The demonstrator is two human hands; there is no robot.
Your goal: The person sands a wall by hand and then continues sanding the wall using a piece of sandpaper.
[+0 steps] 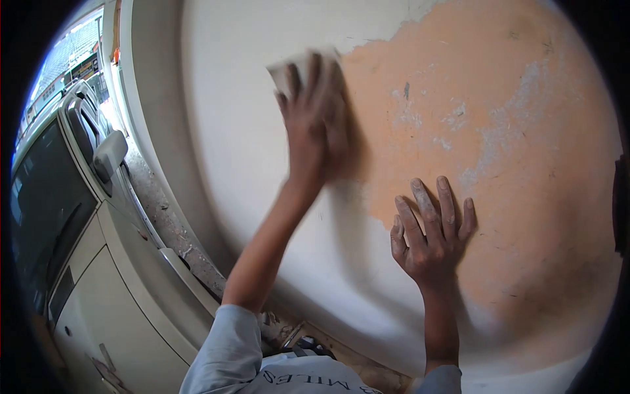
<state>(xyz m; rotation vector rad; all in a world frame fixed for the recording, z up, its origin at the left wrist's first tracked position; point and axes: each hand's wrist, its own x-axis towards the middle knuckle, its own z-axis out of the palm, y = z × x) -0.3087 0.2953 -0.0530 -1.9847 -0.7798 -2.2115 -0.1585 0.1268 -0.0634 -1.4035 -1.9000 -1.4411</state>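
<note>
My left hand (pixel 314 121) is raised against the wall, blurred by motion, and presses a thin greyish sheet (pixel 281 77) flat under its fingers. It lies on the white part of the wall (pixel 230 98), beside the edge of the orange patch (pixel 499 85). Lower and to the right, my right hand (pixel 432 240) rests palm down on the wall with its fingers spread and nothing in them. Pale dust coats its fingers. Whitish scuffs mark the orange patch.
On the left stands a light-coloured vehicle (pixel 125 295) with a dark window and a side mirror (pixel 110 155). A rubble-strewn strip of ground (pixel 164 210) runs between it and the wall. A sandalled foot (pixel 308 343) shows below.
</note>
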